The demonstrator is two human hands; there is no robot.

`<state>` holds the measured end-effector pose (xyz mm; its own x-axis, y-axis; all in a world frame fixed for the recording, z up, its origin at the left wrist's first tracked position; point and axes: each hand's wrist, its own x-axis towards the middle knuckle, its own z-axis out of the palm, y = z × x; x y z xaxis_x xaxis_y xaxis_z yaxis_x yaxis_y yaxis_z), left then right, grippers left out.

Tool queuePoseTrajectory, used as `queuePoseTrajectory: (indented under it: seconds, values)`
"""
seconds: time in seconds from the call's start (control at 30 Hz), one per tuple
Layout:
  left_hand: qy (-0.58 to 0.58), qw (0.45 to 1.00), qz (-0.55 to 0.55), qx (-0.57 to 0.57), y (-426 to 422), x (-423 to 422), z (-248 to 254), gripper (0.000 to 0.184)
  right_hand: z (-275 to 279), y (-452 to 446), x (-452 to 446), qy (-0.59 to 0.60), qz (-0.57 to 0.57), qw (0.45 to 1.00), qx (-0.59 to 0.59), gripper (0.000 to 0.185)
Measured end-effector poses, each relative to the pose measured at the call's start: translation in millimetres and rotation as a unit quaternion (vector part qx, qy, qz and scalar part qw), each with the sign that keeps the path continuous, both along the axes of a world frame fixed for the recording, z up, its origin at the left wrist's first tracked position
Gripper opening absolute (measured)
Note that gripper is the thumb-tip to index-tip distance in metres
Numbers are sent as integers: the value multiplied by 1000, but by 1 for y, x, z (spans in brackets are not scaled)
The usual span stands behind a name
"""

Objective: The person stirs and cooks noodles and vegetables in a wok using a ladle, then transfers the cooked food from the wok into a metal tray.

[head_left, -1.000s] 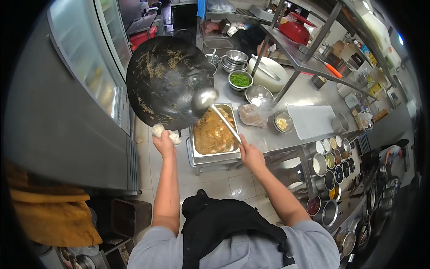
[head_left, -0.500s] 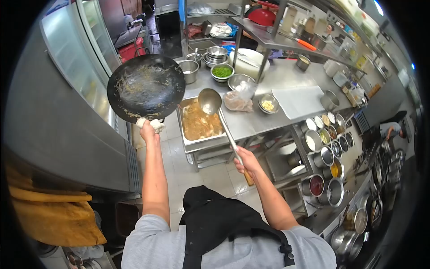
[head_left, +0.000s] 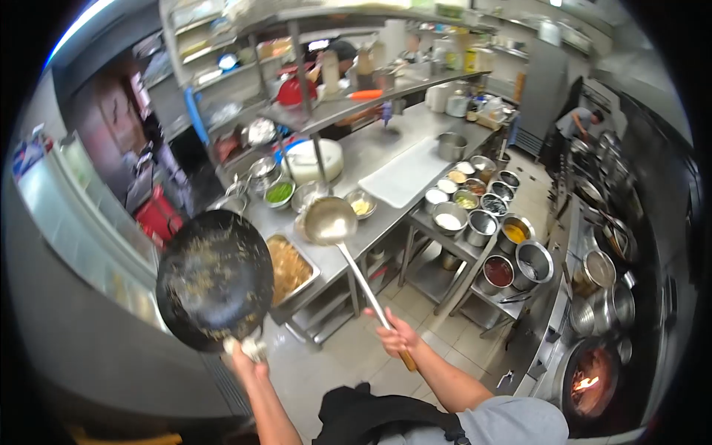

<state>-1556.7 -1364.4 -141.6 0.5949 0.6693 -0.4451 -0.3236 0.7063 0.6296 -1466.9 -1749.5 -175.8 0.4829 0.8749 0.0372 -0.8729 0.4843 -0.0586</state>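
A black wok [head_left: 215,278] with food scraps stuck to its inside is tilted up at the left. My left hand [head_left: 245,360] is closed on its rim through a white cloth [head_left: 254,348]. In my right hand [head_left: 394,335] is the handle of a long metal ladle [head_left: 331,221], its bowl raised over the counter's edge. Between wok and ladle, a rectangular metal tray [head_left: 314,268] of brown food stands on the counter, partly hidden by the wok.
A steel counter [head_left: 400,133] carries bowls, a white board [head_left: 404,174] and a shelf. Several ingredient pots stand right of it. A flame [head_left: 586,383] burns in a stove opening at lower right. One person [head_left: 577,122] bends at the far right; others are behind the shelf.
The view has swung to the right, bringing the flame into sight. The wok and ladle have moved apart and away from above the tray. Both hands keep their holds.
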Motion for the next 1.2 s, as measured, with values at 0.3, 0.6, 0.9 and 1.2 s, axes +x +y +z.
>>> queuePoseTrajectory:
  seconds: [0.3,0.6,0.9,1.2]
  values:
    - [-75,929,-355,-80,-141,0,18,19,46,-141,-99,-83,-232,967,62,55]
    - [51,764,-640,-69,-300,68,20,21,78,-201,-200,-88,-549,821,-128,53]
    - [25,554,-831,47,-574,100,-4,15,92,-251,-278,24,-753,577,-316,42]
    - [15,352,-934,58,-841,25,-30,13,108,-308,-283,139,-788,395,-450,33]
